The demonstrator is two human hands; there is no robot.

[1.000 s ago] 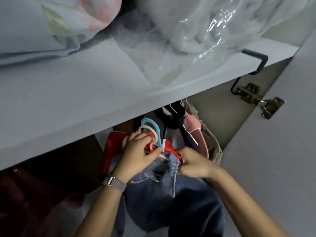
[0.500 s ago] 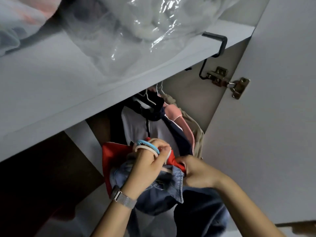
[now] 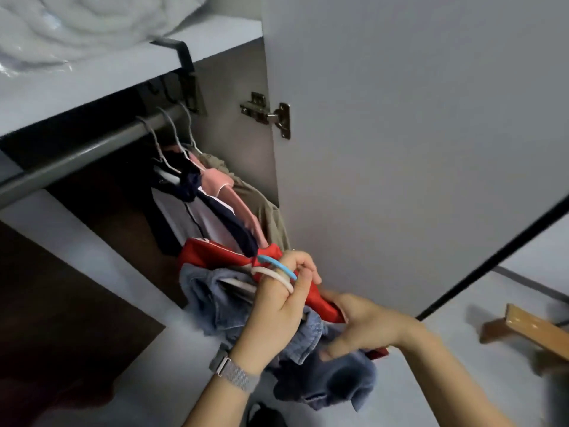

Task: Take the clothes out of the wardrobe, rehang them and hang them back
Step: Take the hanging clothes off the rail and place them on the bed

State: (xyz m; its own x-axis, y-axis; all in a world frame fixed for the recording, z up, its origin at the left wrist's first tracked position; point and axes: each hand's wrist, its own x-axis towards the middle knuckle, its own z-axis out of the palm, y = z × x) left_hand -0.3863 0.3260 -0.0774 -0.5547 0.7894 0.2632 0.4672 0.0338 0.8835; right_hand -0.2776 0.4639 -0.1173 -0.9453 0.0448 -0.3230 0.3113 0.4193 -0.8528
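Left hand (image 3: 278,306), grey mesh watch strap (image 3: 235,369) on the wrist, fingers curled through two plastic hanger hooks, one light blue (image 3: 277,266) and one white (image 3: 272,276), holding both just in front of the open wardrobe. Off those hooks hang a red garment (image 3: 221,257) and a blue denim shirt (image 3: 215,303), bunched together, denim drooping down near centre. Right hand (image 3: 366,328) just right of the left one, fingers curled on the lower edge of the red garment with denim folds touching underneath; exact pinch hard to see. Farther back and up-left, a grey metal clothes rail (image 3: 92,152) runs under a white shelf (image 3: 101,78); three thin wire hangers on it carry a navy-and-white top (image 3: 197,211), a pink top (image 3: 221,183) and a khaki garment (image 3: 264,208), pushed to the rail's right end. White bedding in clear plastic (image 3: 77,29) sits on the shelf. White wardrobe door (image 3: 415,134) stands open at right, metal hinge (image 3: 268,114) at its far edge. Wooden piece (image 3: 529,331) blurred at near right.
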